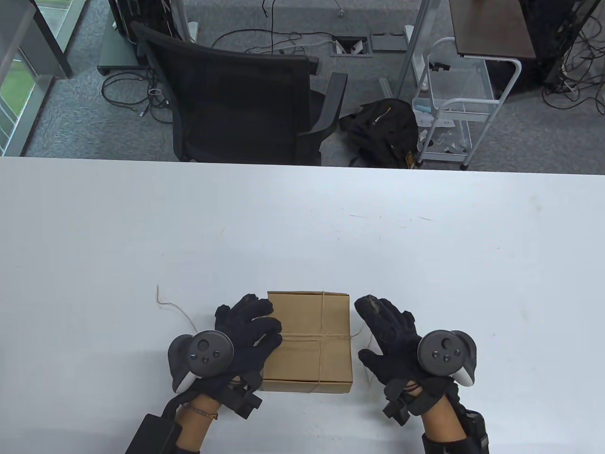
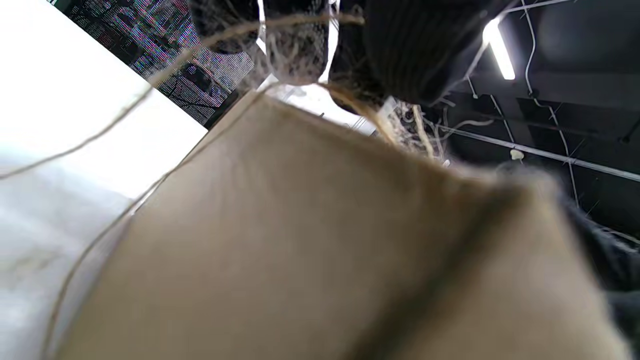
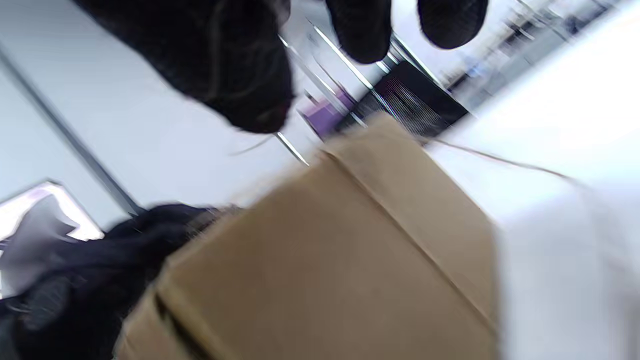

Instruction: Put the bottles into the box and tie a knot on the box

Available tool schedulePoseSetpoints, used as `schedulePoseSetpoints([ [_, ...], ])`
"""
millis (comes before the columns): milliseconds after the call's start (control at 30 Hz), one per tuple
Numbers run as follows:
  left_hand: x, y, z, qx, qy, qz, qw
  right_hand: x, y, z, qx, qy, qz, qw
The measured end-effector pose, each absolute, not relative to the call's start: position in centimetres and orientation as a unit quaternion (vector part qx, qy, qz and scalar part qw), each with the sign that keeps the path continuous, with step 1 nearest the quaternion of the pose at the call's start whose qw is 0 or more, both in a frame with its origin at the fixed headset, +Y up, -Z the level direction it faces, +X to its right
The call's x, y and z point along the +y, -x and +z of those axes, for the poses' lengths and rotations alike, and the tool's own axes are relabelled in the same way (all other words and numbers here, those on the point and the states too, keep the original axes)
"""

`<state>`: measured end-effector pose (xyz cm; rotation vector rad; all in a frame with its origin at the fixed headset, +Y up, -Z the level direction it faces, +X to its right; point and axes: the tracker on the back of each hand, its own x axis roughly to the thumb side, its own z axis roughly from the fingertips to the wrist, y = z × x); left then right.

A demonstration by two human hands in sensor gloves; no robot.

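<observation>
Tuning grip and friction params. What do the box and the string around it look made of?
Box: looks like plain brown cardboard, matte and uncoated; flap seams and soft edges show in the wrist views. String: thin tan twine, likely jute or hemp; loose fuzzy fibres show close up in the left wrist view. Exact fibre not certain.

You will find no legible text, label, brand or number here: the box (image 1: pixel 309 340) faces are plain cardboard.
</observation>
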<state>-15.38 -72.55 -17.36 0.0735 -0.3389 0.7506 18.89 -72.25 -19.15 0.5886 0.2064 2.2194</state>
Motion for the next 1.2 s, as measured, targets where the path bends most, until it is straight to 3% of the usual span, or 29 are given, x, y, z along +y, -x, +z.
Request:
schedulePoseSetpoints([
  [100,-72.9,15.1,-17.3,-0.17,-0.024,0.348,0.922,-73.6,-18.2,-19.8,0.012,-0.222,0.891,0.395],
  [167,-73.0,15.0,-17.2,-0.167,-0.031,0.35,0.921,-74.3,-17.7,-20.1,0.027,-0.213,0.905,0.367],
  [233,-72.9,15.1,-17.1,-0.168,-0.034,0.352,0.92,-74.6,-17.4,-20.2,-0.021,-0.206,0.914,0.348],
  [367,-72.5,15.5,-17.0,-0.164,-0.046,0.364,0.916,-73.4,-17.9,-20.0,-0.12,-0.2,0.922,0.31],
  [667,-72.1,16.8,-17.3,-0.145,-0.064,0.371,0.915,-70.9,-19.0,-18.7,-0.151,-0.233,0.86,0.429],
  [733,-72.1,16.9,-17.3,-0.147,-0.066,0.356,0.921,-70.5,-18.9,-18.3,-0.186,-0.236,0.834,0.463],
  [933,-72.3,16.9,-17.3,-0.158,-0.075,0.311,0.934,-70.7,-19.9,-18.8,-0.177,-0.185,0.839,0.48],
  [1067,-72.5,16.9,-17.5,-0.172,-0.074,0.282,0.941,-71.8,-20.9,-19.5,-0.129,-0.144,0.917,0.349],
  [1133,-72.8,17.1,-17.6,-0.174,-0.067,0.303,0.935,-72.7,-20.7,-19.8,-0.057,-0.133,0.937,0.319],
  [1200,-73.0,17.4,-17.9,-0.178,-0.051,0.321,0.929,-73.0,-20.2,-19.9,-0.072,-0.145,0.945,0.286],
])
